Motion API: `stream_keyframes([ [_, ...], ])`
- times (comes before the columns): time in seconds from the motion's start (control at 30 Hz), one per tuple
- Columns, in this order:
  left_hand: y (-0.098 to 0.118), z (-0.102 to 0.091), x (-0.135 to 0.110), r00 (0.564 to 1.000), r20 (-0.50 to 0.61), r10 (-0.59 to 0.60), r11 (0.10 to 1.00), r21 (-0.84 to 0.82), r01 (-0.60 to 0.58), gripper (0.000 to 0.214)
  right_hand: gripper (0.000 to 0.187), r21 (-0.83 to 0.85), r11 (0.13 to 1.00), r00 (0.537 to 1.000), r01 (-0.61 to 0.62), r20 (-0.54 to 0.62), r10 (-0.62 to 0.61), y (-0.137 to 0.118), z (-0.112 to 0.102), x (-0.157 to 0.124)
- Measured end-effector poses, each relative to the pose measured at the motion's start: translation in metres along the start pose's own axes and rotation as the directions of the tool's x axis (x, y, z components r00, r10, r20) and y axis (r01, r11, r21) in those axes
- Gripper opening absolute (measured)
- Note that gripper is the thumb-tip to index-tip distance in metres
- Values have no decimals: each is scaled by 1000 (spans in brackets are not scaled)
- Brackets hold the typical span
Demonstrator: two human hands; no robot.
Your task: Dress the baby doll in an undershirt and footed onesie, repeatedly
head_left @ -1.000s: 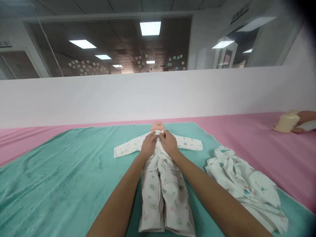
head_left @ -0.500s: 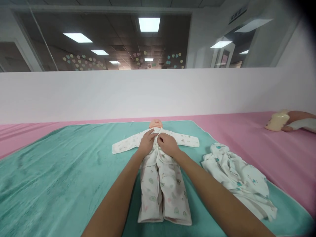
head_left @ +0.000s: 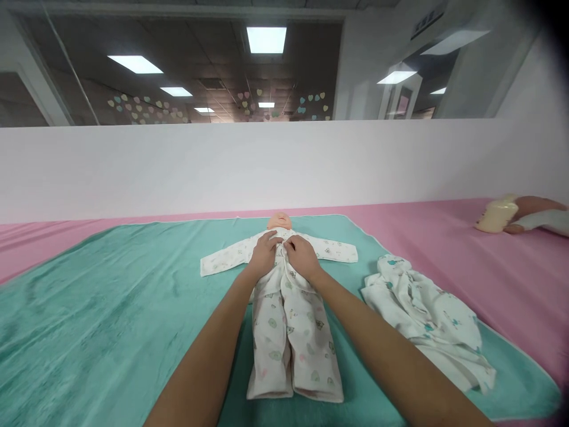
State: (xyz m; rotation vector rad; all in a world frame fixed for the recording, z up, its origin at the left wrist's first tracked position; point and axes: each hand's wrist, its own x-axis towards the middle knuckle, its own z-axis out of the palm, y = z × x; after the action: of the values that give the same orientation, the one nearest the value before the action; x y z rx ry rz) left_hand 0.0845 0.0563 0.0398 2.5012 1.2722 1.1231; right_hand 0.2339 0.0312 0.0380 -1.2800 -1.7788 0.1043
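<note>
A baby doll lies on its back on a teal blanket (head_left: 111,308), its head (head_left: 279,222) pointing away from me. It wears a white printed sleepsuit (head_left: 288,332) with the sleeves spread out. My left hand (head_left: 264,254) and my right hand (head_left: 301,256) sit together on the doll's chest. The fingers of both pinch the front opening of the sleepsuit just below the collar.
A second white printed garment (head_left: 427,320) lies crumpled on the blanket to the right. The blanket covers a pink surface (head_left: 489,267). At the far right lie a cream bottle (head_left: 495,214) and part of another doll (head_left: 540,213). A white partition (head_left: 267,166) runs behind.
Both hands have slid slightly down from the collar towards the chest, staying pinched on the sleepsuit front. The view has tilted a little upward.
</note>
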Motion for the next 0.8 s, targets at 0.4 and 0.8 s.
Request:
stream_keyframes([
  [0.4,1,1,-1,1000,2,-27,999,-16,27,38,18,95,995,998,1,-62,5,-2,-1,-4],
  [0.8,8,-4,-11,994,-107,-4,986,-166,-14,31,15,34,985,979,-168,-107,171,-17,-8,-12],
])
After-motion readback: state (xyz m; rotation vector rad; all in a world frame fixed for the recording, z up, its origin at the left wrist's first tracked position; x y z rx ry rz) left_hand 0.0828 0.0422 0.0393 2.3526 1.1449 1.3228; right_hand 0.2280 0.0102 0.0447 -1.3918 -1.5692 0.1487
